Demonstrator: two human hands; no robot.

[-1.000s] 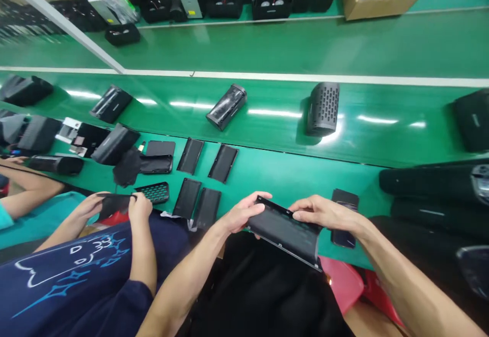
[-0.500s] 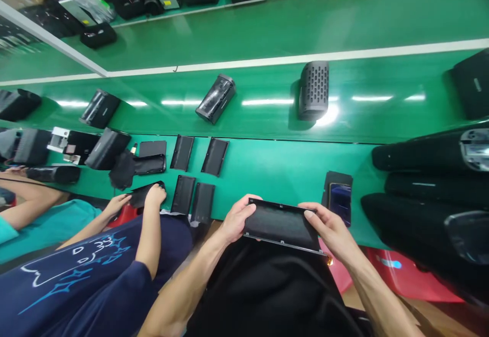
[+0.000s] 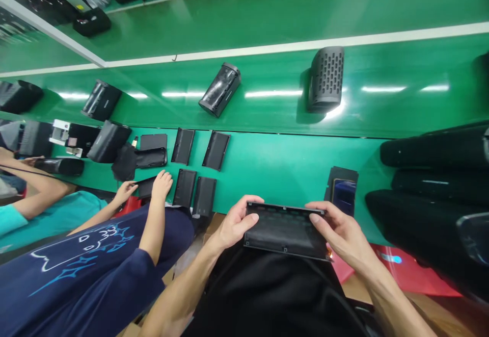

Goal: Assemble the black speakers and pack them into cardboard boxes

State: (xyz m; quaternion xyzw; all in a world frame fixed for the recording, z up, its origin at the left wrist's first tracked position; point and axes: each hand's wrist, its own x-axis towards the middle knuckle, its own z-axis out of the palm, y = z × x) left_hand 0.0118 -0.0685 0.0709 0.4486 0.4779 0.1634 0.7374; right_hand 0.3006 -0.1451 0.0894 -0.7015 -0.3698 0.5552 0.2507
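A black rectangular panel (image 3: 284,229) with raised edges and small tabs along its long sides is held level above my lap. My left hand (image 3: 237,224) is closed on its left end, thumb on the inner face and fingers behind the edge. At the opposite end, my right hand (image 3: 338,227) grips it in the same way. Just beyond my right hand, a phone (image 3: 344,194) rests on dark flat pieces on the green table. To the left of my hands lie several similar black panels, the nearest being one panel (image 3: 204,197) by the table's front edge.
Large black speaker housings (image 3: 431,184) crowd the right side. On the green strip beyond the table (image 3: 275,169) sit a perforated speaker (image 3: 326,79) and a glossy one (image 3: 220,89). At left, a co-worker's hand (image 3: 162,184) touches another black panel.
The view has shifted, so the items on the strip appear slightly displaced. My panel has tilted a little, with both hands still on its ends. The co-worker's hand has moved over their panel.
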